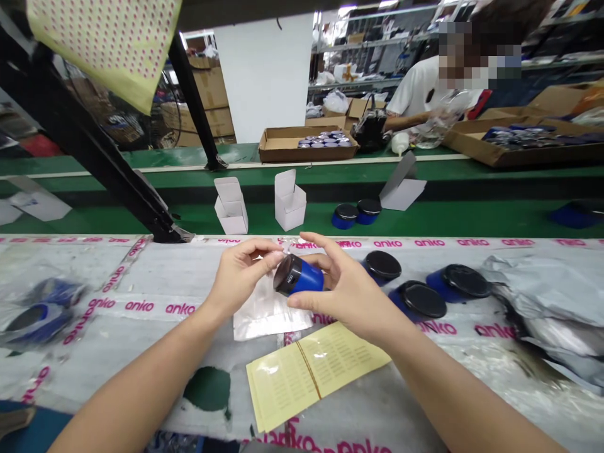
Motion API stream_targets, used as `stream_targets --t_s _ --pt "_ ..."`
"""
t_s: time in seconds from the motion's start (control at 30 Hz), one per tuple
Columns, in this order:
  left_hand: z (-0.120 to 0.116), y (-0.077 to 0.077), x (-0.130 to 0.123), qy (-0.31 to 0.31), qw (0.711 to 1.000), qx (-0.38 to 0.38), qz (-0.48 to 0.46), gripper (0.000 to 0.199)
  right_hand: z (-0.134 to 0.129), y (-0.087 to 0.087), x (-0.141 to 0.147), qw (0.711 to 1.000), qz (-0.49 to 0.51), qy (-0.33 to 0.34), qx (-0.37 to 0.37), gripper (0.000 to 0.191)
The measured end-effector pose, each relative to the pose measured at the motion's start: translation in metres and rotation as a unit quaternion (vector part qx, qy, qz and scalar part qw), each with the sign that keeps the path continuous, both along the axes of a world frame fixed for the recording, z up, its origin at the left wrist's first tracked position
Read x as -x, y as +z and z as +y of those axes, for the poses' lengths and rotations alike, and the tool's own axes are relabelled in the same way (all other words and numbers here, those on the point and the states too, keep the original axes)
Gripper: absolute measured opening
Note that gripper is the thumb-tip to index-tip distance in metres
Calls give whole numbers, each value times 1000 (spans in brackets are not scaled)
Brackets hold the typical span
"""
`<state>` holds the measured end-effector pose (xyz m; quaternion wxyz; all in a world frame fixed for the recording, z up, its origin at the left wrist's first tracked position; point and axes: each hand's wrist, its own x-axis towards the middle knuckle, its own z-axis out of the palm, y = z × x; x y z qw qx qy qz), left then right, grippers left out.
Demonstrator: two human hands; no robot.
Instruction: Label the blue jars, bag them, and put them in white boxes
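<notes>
My right hand [346, 286] grips a small blue jar with a black lid [304, 277], tipped on its side with the lid pointing left. White lettering shows on the black part. At the lid's edge, thumb and forefinger of my left hand [248, 270] are pinched together; anything between them is too small to make out. Beneath the hands lie a silvery plastic bag [268, 318] and a yellow sheet of printed labels [325, 371]. Right of my right hand stand three similar jars, one of them a blue jar with a black lid [418, 301].
Open white boxes [289, 201] and two more jars [346, 215] stand on the green conveyor [189, 217]. A black post [108, 151] slants across the left. Bagged jars [40, 314] lie left, grey plastic bags [547, 308] right. Opposite, a person [419, 88] works beside cardboard trays [278, 148].
</notes>
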<state>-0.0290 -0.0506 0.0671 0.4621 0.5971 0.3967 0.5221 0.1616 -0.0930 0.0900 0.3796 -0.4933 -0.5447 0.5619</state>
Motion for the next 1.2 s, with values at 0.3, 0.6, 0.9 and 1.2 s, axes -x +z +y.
stream_targets --t_s 0.3,0.6,0.9,1.2 --pt "-11 2 -3 13 996 -84 12 3 11 -3 7 944 -239 -51 -223 55" --pt "-7 -5 -1 17 986 -161 46 6 21 2 0 974 -182 -58 -124 51" --pt "-7 -13 -5 54 969 -225 88 8 39 -5 3 997 63 16 31 43" --pt "10 -15 7 93 987 -93 94 10 57 -3 15 997 15 34 66 40"
